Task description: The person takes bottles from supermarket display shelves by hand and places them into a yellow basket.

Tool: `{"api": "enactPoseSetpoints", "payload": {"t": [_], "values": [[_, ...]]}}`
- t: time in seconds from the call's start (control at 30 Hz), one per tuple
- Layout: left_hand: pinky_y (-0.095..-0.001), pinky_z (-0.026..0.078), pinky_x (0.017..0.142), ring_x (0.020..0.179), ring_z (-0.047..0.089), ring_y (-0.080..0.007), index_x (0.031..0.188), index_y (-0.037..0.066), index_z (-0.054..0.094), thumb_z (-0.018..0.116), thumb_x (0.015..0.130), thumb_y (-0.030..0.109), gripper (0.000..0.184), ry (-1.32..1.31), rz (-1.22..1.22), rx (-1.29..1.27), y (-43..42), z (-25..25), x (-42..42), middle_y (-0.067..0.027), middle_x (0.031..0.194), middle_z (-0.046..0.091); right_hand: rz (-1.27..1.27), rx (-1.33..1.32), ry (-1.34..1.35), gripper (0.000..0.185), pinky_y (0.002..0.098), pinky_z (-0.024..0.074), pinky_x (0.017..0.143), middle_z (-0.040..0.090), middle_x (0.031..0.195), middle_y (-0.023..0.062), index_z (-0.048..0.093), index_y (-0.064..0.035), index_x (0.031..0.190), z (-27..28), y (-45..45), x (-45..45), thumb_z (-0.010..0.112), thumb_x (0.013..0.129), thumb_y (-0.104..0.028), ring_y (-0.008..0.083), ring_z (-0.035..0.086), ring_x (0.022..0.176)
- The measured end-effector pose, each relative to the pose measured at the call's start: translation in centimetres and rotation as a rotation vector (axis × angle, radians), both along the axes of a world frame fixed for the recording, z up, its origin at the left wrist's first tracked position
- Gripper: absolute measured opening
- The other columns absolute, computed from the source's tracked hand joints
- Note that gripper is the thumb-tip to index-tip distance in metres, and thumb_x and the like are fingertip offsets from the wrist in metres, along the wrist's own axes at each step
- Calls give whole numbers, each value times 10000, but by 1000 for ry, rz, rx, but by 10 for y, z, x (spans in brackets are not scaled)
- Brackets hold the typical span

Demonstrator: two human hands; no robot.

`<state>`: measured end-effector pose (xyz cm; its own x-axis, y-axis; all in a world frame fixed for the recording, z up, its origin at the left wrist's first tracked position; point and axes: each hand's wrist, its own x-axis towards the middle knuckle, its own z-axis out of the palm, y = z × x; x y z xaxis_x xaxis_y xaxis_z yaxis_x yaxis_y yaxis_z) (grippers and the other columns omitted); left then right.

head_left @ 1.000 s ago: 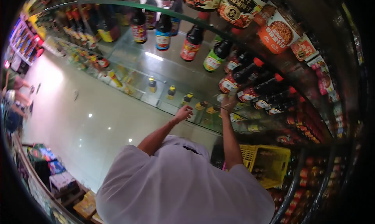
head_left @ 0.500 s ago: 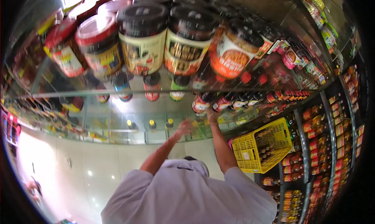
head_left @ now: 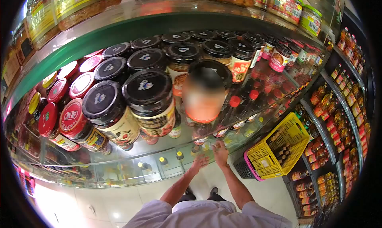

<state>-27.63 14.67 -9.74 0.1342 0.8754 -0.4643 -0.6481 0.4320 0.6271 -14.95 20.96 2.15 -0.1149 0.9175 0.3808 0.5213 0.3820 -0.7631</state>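
Both hands are in front of the glass shelves, low in the middle of the view. My left hand (head_left: pixel 200 162) has its fingers spread, and nothing shows in it. Close to its right is my right hand (head_left: pixel 220 151), raised near the shelf edge with its fingers bent; what it holds, if anything, is too small to make out. Behind the hands, small bottles with yellow caps (head_left: pixel 180 155) stand on a lower glass shelf. Above them are dark-lidded jars (head_left: pixel 149 97) in rows and dark bottles with red caps (head_left: pixel 234 101).
A yellow crate (head_left: pixel 274 148) with small dark-topped items stands at the right on a black and pink basket (head_left: pixel 251 164). Bottle racks (head_left: pixel 318 128) line the far right. A green-edged shelf (head_left: pixel 119 33) crosses overhead. Pale floor tiles (head_left: pixel 131 200) lie below.
The view has swung up and leftward, showing the jar tops and the shelf above. Both hands now appear lower in the view. My left hand stays open.
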Motion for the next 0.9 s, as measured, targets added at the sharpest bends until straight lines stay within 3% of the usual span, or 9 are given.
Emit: {"api": "enactPoseSetpoints", "payload": {"t": [0.13,0.23,0.3,0.4,0.5,0.57,0.6,0.7,0.9], "values": [[-473,438,964,1133,536,-313,1374,124,321,390,930,480,573,-60,-9,5,-30,-9,17,-153,1299,503,75,47,-63,321,348,504,673,643,863,121,575,-45,1020,13,-34,27,729,751,-130,271,642,761],[-521,433,947,1146,522,-335,1377,118,317,378,918,546,630,-41,147,-299,-68,11,37,-158,1345,450,150,-38,-95,315,315,521,672,669,871,119,587,-50,996,44,-73,60,750,744,-144,252,669,763],[-554,440,915,1137,525,-342,1376,107,316,348,902,606,689,207,209,-458,-99,-5,55,-162,1362,423,197,-120,30,308,305,529,717,677,926,113,588,-51,999,48,-101,89,750,755,-145,222,674,805],[-518,476,881,1171,496,-316,1446,122,189,338,881,643,783,93,-82,-403,-135,-28,73,-151,1358,409,195,-195,109,315,290,529,759,681,984,91,594,-53,1019,54,-142,138,752,760,-137,177,672,848],[-527,475,886,1133,510,-307,1434,116,212,375,900,589,731,47,-163,-464,-155,-52,118,-146,1318,415,139,-201,140,341,275,520,788,682,998,64,614,-70,1048,57,-184,193,763,754,-157,148,664,873],[-512,487,880,1061,541,-292,1435,123,201,418,918,517,685,266,-144,-400,-167,-39,160,-134,1253,458,47,-227,144,354,287,524,788,678,1012,67,622,-78,1060,61,-210,235,764,751,-176,170,667,876],[-482,517,841,984,571,-269,1411,121,268,452,927,445,611,280,-123,-344,-176,-35,176,-119,1148,510,-3,-247,162,354,287,524,788,678,1012,67,622,-78,1060,61,-226,256,764,751,-176,170,667,876],[-448,533,811,987,584,-235,1271,73,447,450,903,497,562,415,-381,-270,-172,-11,244,-112,1048,570,-85,-160,99,333,321,535,748,666,1006,77,620,-89,1052,68,-258,318,741,762,-199,254,659,867],[-374,544,743,804,622,-254,1211,31,519,533,869,461,550,525,-759,-188,-165,8,369,-137,890,581,-215,-85,-170,375,335,543,715,659,1010,71,603,-84,1101,103,-310,419,715,775,-231,249,655,831]]}}
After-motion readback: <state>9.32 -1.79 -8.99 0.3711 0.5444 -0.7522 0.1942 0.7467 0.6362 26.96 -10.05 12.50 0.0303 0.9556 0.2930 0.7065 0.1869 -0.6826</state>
